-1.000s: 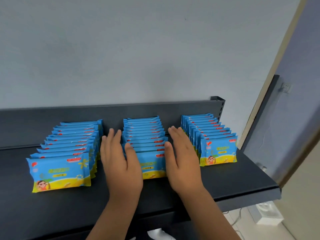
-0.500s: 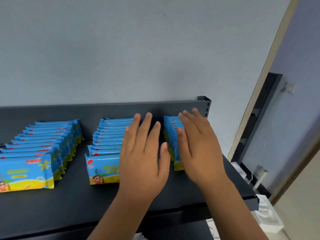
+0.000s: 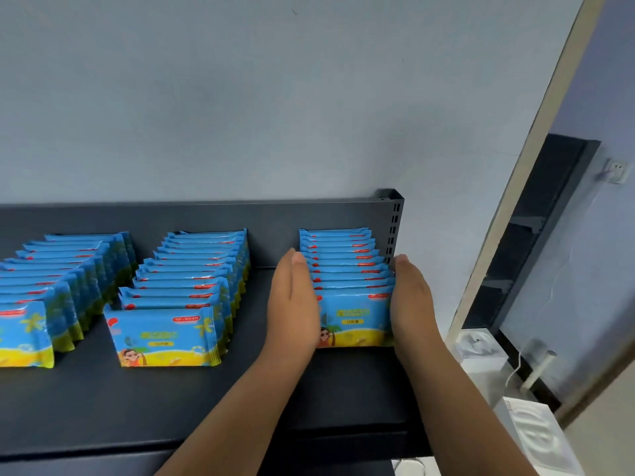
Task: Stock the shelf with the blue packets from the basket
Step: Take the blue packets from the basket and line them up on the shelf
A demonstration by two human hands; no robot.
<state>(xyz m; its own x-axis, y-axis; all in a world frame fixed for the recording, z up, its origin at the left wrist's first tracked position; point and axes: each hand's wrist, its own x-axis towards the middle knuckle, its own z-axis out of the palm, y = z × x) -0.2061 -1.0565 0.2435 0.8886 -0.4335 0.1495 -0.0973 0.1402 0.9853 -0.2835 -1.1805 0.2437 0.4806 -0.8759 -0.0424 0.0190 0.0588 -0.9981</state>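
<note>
Risk: the right packet row (image 3: 350, 280) buckles.
My left grip (image 3: 295, 304) and right grip (image 3: 410, 300) press it flat-handed, fingers straight; squeezing harder may pop packets up.

Soft, even light fills what I see, brightest on the pale wall (image 3: 240, 97) across the upper frame. The dark shelf (image 3: 103, 407) at lower left stays dim, its shadows faint. The doorframe (image 3: 524, 166) at the right edge bows with wide-angle distortion, and the lower right corner looks soft.
</note>
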